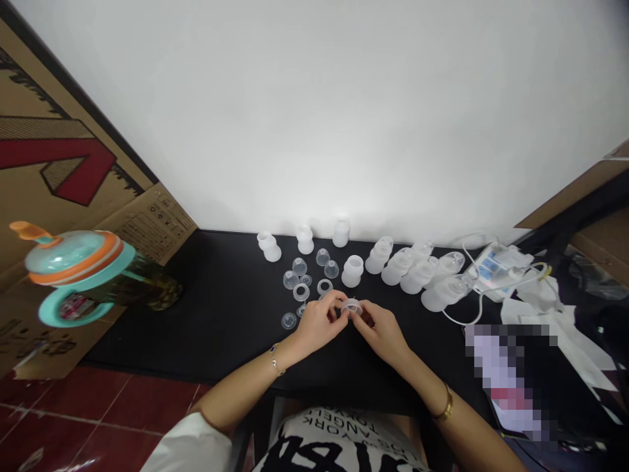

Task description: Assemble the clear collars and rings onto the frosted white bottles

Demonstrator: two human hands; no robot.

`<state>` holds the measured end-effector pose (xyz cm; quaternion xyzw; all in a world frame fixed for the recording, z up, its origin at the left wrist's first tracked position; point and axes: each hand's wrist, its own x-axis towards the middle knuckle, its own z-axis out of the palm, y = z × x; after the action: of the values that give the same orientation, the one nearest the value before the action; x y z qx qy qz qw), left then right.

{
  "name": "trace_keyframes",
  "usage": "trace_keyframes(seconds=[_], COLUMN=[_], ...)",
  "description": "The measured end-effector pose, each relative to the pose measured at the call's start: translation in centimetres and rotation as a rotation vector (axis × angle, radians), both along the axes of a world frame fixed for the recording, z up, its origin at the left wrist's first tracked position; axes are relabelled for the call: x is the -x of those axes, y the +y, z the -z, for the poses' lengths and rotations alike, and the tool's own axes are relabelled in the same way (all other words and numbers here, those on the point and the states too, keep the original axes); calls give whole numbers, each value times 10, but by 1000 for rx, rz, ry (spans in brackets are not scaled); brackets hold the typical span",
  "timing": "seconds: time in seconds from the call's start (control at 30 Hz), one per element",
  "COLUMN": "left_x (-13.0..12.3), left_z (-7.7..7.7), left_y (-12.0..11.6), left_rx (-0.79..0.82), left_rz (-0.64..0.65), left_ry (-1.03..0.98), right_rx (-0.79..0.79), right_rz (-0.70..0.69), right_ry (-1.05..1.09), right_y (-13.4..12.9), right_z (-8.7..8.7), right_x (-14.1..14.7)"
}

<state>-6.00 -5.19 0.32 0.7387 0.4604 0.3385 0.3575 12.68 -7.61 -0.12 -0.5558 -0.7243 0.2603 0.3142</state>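
My left hand (319,324) and my right hand (381,333) meet over the black table top (236,328), their fingertips pinching a clear silicone ring (352,307) from both sides. Part of the ring is hidden by my fingers. Nearest my left hand lie several small clear cups, such as one (289,320), and a loose silicone ring (301,292). Another ring (324,287) sits just above my hands. A frosted flared bottle-like piece (352,271) stands upright beyond my right hand, and a row of similar frosted pieces (417,275) lies to its right.
A white electrical device with cables (496,269) sits on white sheets at the right, beside a pixelated patch. A teal and orange lidded bottle (78,269) stands at the left before cardboard sheets (63,131). A white wall rises behind the table, above a red tile floor (98,406).
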Motion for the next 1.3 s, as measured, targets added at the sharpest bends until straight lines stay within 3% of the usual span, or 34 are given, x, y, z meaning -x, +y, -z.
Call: trace_keyframes(seconds=[1.3], left_x=[1], left_z=[0], left_y=[0], left_rx=[6], left_rz=[-4], left_ry=[22], right_rx=[12], right_rz=[3], right_ry=[-14], right_y=[0], right_z=[3], right_x=[0])
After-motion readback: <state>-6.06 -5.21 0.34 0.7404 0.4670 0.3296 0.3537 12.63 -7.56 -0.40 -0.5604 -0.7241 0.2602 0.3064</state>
